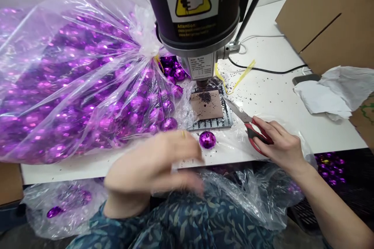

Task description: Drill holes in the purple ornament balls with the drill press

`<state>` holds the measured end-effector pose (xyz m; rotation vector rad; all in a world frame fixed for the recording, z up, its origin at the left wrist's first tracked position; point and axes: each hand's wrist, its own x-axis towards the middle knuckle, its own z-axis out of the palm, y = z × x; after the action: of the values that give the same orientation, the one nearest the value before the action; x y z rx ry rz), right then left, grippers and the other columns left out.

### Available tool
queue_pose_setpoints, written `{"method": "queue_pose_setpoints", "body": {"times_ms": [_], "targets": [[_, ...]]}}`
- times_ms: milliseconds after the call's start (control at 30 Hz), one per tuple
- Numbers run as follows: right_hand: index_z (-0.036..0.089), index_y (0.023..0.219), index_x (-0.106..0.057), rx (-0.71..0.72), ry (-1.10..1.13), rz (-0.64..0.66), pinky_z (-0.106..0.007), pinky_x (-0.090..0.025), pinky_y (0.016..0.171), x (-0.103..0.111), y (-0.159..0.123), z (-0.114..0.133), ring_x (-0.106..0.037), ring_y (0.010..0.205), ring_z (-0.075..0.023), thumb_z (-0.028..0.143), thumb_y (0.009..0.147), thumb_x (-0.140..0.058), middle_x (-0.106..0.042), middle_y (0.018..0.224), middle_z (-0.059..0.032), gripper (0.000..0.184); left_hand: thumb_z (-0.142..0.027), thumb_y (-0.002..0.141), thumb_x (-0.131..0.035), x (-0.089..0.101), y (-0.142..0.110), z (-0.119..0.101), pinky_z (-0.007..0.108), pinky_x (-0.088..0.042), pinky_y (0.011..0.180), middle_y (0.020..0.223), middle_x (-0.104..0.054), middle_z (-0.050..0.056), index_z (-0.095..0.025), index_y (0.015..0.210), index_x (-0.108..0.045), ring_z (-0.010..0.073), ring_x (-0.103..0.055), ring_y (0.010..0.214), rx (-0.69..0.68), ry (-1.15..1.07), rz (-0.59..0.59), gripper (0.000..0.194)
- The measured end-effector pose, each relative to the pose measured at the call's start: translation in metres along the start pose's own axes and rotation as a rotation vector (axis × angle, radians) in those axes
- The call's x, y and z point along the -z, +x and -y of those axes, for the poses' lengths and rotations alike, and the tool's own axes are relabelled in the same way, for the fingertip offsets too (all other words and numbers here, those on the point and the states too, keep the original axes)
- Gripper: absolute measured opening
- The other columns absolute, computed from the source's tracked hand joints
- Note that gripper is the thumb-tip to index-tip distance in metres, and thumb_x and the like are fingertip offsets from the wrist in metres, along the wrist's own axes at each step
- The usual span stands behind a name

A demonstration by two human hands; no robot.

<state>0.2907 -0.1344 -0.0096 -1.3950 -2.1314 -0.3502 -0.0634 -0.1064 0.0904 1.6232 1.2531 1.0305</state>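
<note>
In my right hand [284, 144] is a pair of scissors [238, 111] with red and black handles, fingers wrapped round the grips. The blades point up and left toward the drill press base. My left hand [159, 159], smeared by motion, hovers over the table's front edge with thumb and fingers apart and nothing visible between them. Just beyond its fingertips a single purple mirrored ball [207, 139] sits on the table. To the left lies a big clear plastic bag [87, 85] full of such balls, gathered at its neck with a yellow tie [158, 63].
A drill press [201, 50] stands at the centre over a brown board [207, 105] with a hole. Dark shavings litter the white table [263, 97]. A yellow strip [244, 76], crumpled white paper [324, 97] and a cardboard box [330, 19] are on the right. Plastic film [248, 194] covers my lap.
</note>
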Motion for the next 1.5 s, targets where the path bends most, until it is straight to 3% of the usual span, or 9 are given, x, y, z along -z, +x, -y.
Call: {"method": "queue_pose_setpoints", "body": {"times_ms": [67,133,200,433,733,867,1067,1300,1500], "targets": [[0.023,0.137,-0.066,-0.028,-0.018,-0.003,-0.019,-0.055,0.069,0.003,0.002,0.001,-0.076,0.084,-0.0087,0.029,0.093,-0.068,-0.081,0.108,-0.0013,0.045,-0.033,0.085,-0.086,-0.008,0.028,0.006,0.034,-0.058,0.073,0.081,-0.074,0.005,-0.028,0.080,-0.078,0.0198,-0.067,0.076,-0.016,0.061,0.054,0.011],[0.022,0.136,-0.067,-0.073,-0.035,-0.024,-0.020,-0.056,0.069,0.006,0.003,-0.002,-0.076,0.084,-0.0095,0.030,0.092,-0.069,-0.082,0.105,-0.0020,0.044,-0.029,0.084,-0.087,-0.024,0.055,0.017,0.030,-0.055,0.068,0.078,-0.071,0.004,-0.024,0.080,-0.076,0.0166,-0.061,0.071,-0.010,0.033,-0.091,0.012],[0.022,0.133,-0.069,-0.117,-0.059,-0.053,-0.020,-0.056,0.067,0.008,0.004,-0.007,-0.076,0.082,-0.0105,0.030,0.091,-0.069,-0.082,0.102,-0.0030,0.043,-0.025,0.078,-0.091,-0.044,0.076,0.029,0.028,-0.054,0.068,0.085,-0.073,0.004,-0.024,0.094,-0.079,0.0162,-0.061,0.074,0.031,-0.091,-0.122,0.020],[0.019,0.127,-0.074,-0.215,-0.095,-0.106,-0.023,-0.058,0.065,0.012,-0.006,-0.031,-0.077,0.079,-0.0143,0.027,0.088,-0.071,-0.084,0.102,-0.0073,0.039,-0.010,0.080,-0.083,-0.086,0.097,0.051,0.037,-0.054,0.091,0.088,-0.069,0.004,-0.025,0.075,-0.081,0.0230,-0.066,0.095,-0.055,-0.233,-0.261,0.016],[0.019,0.126,-0.074,-0.300,-0.118,-0.129,-0.026,-0.061,0.072,0.013,-0.019,-0.041,-0.078,0.081,-0.0175,0.028,0.087,-0.071,-0.084,0.102,-0.0093,0.041,-0.010,0.082,-0.083,-0.101,0.094,0.064,0.047,-0.040,0.111,0.101,-0.070,0.004,-0.028,0.071,-0.074,0.0286,-0.059,0.112,-0.197,0.098,-0.521,0.023],[0.020,0.125,-0.076,-0.394,-0.147,-0.131,-0.030,-0.059,0.074,0.016,-0.019,-0.059,-0.078,0.086,-0.0205,0.036,0.085,-0.072,-0.083,0.104,-0.0117,0.043,-0.012,0.082,-0.084,-0.099,0.093,0.065,0.045,-0.041,0.110,0.096,-0.070,0.003,-0.029,0.073,-0.076,0.0271,-0.059,0.108,-0.176,0.075,-0.484,0.021],[0.013,0.110,-0.082,-0.602,-0.175,-0.130,-0.033,-0.054,0.068,0.016,-0.015,-0.102,-0.075,0.079,-0.0223,0.046,0.071,-0.076,-0.083,0.094,-0.0164,0.051,-0.025,0.095,-0.074,-0.088,0.098,0.075,0.043,-0.045,0.102,0.102,-0.074,0.006,-0.026,0.085,-0.081,0.0265,-0.063,0.103,-0.255,0.242,-0.271,0.013],[0.021,0.121,-0.078,-0.692,-0.120,-0.153,-0.040,-0.060,0.081,0.004,-0.017,-0.109,-0.077,0.090,-0.0262,0.054,0.073,-0.063,-0.083,0.105,-0.0106,0.061,-0.036,0.099,-0.072,-0.096,0.099,0.095,0.051,-0.044,0.105,0.115,-0.077,0.011,-0.025,0.084,-0.073,0.0330,-0.060,0.119,-0.347,0.631,-0.486,0.019],[0.021,0.122,-0.079,-0.690,-0.119,-0.133,-0.042,-0.061,0.082,-0.003,-0.016,-0.109,-0.078,0.093,-0.0282,0.054,0.073,-0.062,-0.083,0.106,-0.0098,0.062,-0.034,0.099,-0.069,-0.091,0.100,0.095,0.055,-0.041,0.112,0.127,-0.076,0.010,-0.025,0.084,-0.068,0.0343,-0.059,0.126,-0.464,0.741,-0.456,0.017]]}}
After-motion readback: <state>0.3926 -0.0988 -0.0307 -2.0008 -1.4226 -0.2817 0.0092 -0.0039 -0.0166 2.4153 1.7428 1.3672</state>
